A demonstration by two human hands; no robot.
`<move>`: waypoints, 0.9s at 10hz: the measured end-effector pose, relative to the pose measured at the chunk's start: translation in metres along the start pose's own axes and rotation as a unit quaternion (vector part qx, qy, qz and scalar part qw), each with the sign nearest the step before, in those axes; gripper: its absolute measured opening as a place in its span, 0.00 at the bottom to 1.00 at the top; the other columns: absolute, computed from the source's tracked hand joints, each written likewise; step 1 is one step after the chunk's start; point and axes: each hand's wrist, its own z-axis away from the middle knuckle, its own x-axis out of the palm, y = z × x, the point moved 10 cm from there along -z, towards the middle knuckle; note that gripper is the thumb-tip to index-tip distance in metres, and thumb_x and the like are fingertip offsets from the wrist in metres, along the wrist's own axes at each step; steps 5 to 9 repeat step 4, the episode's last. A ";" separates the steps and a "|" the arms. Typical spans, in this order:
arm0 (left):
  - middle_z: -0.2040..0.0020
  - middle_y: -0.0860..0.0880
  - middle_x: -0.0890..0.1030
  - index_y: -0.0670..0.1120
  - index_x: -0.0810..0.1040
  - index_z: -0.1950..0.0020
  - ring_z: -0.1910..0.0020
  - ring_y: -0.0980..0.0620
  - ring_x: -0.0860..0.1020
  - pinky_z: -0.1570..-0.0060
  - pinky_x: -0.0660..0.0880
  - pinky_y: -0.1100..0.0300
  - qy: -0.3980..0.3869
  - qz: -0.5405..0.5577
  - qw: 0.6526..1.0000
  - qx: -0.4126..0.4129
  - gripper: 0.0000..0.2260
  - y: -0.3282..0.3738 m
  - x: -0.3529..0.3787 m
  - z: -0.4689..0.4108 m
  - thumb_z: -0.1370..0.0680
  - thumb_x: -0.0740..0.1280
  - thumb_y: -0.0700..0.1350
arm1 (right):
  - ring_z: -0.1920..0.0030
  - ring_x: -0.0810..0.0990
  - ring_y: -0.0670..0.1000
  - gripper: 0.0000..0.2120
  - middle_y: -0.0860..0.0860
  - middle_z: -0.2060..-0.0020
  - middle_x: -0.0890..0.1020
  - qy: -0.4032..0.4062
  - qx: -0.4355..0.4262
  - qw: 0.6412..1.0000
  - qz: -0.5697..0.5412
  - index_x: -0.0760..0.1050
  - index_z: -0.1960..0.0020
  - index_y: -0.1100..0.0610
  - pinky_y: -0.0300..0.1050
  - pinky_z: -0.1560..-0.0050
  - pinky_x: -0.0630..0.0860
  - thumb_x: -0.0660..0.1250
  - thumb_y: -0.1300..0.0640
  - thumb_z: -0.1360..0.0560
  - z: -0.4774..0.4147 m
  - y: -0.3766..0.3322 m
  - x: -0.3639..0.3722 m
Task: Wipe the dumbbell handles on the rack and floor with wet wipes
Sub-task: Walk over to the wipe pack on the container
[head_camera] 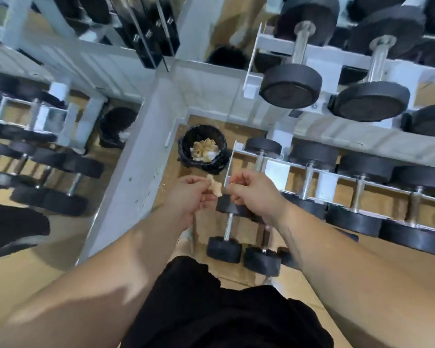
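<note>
Pose: side by side, raised; left hand [189, 194] pinches crumpled wipe [214, 188]; right hand [251, 193] fingers curled (grip unclear).

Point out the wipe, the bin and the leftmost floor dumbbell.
wipe [215, 188]: head view, middle of the crumpled sheet.
bin [206, 168]: head view, near wall of its black liner.
dumbbell [228, 226]: head view, middle of its metal handle.
</note>
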 end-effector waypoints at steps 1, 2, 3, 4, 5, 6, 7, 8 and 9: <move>0.57 0.40 0.84 0.42 0.78 0.51 0.67 0.49 0.82 0.64 0.81 0.55 0.014 -0.038 0.999 -0.006 0.02 0.044 -0.028 -0.070 0.19 0.68 0.38 | 0.66 0.78 0.51 0.02 0.55 0.63 0.80 0.075 0.062 0.991 -0.088 0.78 0.53 0.58 0.45 0.62 0.77 0.69 0.63 0.22 -0.059 -0.016 0.013; 0.56 0.41 0.84 0.43 0.79 0.51 0.69 0.51 0.82 0.69 0.79 0.58 0.021 -0.083 0.996 -0.007 0.01 0.090 -0.050 -0.135 0.20 0.69 0.40 | 0.74 0.74 0.45 0.01 0.54 0.66 0.77 0.139 0.115 0.974 -0.136 0.77 0.52 0.61 0.39 0.70 0.73 0.67 0.65 0.21 -0.101 -0.034 0.024; 0.54 0.42 0.83 0.40 0.78 0.41 0.66 0.51 0.82 0.67 0.80 0.58 -0.002 -0.106 0.994 -0.007 0.08 0.133 -0.050 -0.181 0.19 0.68 0.40 | 0.69 0.78 0.48 0.02 0.54 0.62 0.80 0.167 0.130 0.968 -0.133 0.78 0.51 0.60 0.44 0.64 0.78 0.68 0.61 0.22 -0.142 -0.049 0.032; 0.44 0.42 0.81 0.42 0.76 0.35 0.52 0.44 0.84 0.61 0.80 0.58 -0.005 -0.150 0.988 -0.035 0.11 0.165 -0.050 -0.216 0.17 0.63 0.38 | 0.61 0.82 0.52 0.01 0.52 0.61 0.83 0.187 0.132 0.967 -0.108 0.78 0.53 0.55 0.53 0.52 0.82 0.70 0.58 0.23 -0.170 -0.069 0.031; 0.44 0.42 0.81 0.42 0.76 0.35 0.52 0.44 0.84 0.61 0.80 0.58 -0.005 -0.150 0.988 -0.035 0.11 0.165 -0.050 -0.216 0.17 0.63 0.38 | 0.61 0.82 0.52 0.01 0.52 0.61 0.83 0.187 0.132 0.967 -0.108 0.78 0.53 0.55 0.53 0.52 0.82 0.70 0.58 0.23 -0.170 -0.069 0.031; 0.44 0.42 0.81 0.42 0.76 0.35 0.52 0.44 0.84 0.61 0.80 0.58 -0.005 -0.150 0.988 -0.035 0.11 0.165 -0.050 -0.216 0.17 0.63 0.38 | 0.61 0.82 0.52 0.01 0.52 0.61 0.83 0.187 0.132 0.967 -0.108 0.78 0.53 0.55 0.53 0.52 0.82 0.70 0.58 0.23 -0.170 -0.069 0.031; 0.44 0.42 0.81 0.42 0.76 0.35 0.52 0.44 0.84 0.61 0.80 0.58 -0.005 -0.150 0.988 -0.035 0.11 0.165 -0.050 -0.216 0.17 0.63 0.38 | 0.61 0.82 0.52 0.01 0.52 0.61 0.83 0.187 0.132 0.967 -0.108 0.78 0.53 0.55 0.53 0.52 0.82 0.70 0.58 0.23 -0.170 -0.069 0.031; 0.44 0.42 0.81 0.42 0.76 0.35 0.52 0.44 0.84 0.61 0.80 0.58 -0.005 -0.150 0.988 -0.035 0.11 0.165 -0.050 -0.216 0.17 0.63 0.38 | 0.61 0.82 0.52 0.01 0.52 0.61 0.83 0.187 0.132 0.967 -0.108 0.78 0.53 0.55 0.53 0.52 0.82 0.70 0.58 0.23 -0.170 -0.069 0.031; 0.44 0.42 0.81 0.42 0.76 0.35 0.52 0.44 0.84 0.61 0.80 0.58 -0.005 -0.150 0.988 -0.035 0.11 0.165 -0.050 -0.216 0.17 0.63 0.38 | 0.61 0.82 0.52 0.01 0.52 0.61 0.83 0.187 0.132 0.967 -0.108 0.78 0.53 0.55 0.53 0.52 0.82 0.70 0.58 0.23 -0.170 -0.069 0.031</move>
